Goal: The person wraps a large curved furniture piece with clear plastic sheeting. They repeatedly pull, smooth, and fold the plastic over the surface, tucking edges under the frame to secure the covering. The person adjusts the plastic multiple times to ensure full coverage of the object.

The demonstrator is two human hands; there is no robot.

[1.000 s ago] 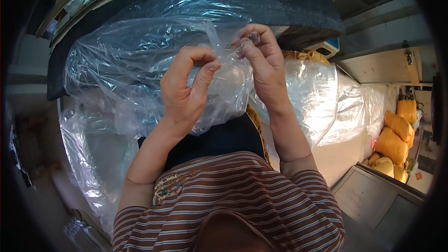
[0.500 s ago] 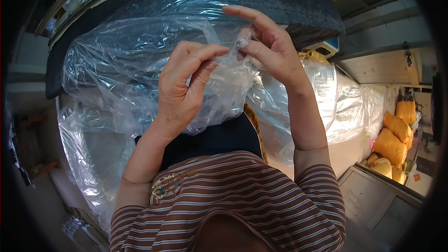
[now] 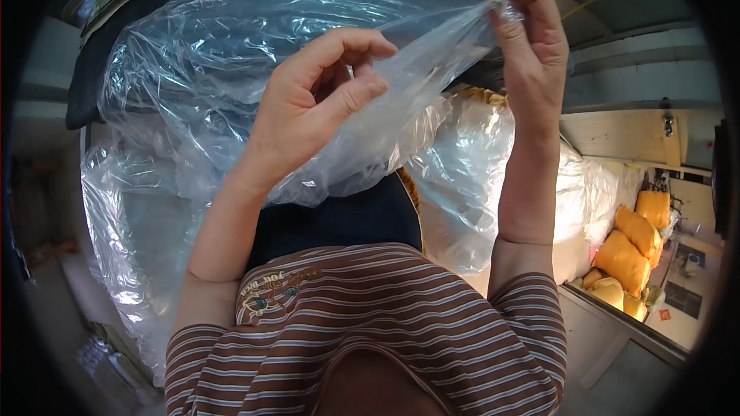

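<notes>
A large clear plastic sheet (image 3: 208, 69) lies crumpled over the dark surface ahead of me and down across my lap. My right hand (image 3: 536, 50), raised at the far right, pinches an edge of it between thumb and fingers. From that pinch the film stretches in a taut fan down to the left. My left hand (image 3: 320, 92) hovers over the middle of the film, fingers curled, with a gap between thumb and fingertips and nothing seen in it. Whether the sheet is a single layer or a bag, I cannot tell.
More clear plastic (image 3: 493, 162) covers things on my right, and another stretch (image 3: 123, 239) hangs at my left. Several orange-yellow bundles (image 3: 624, 258) are piled at the far right, near a pale wooden panel (image 3: 624, 135). Dark fabric (image 3: 85, 92) edges the surface ahead.
My right hand has moved up and to the right, drawing the film's edge with it. My left hand has come apart from the right, its thumb and fingers spreading.
</notes>
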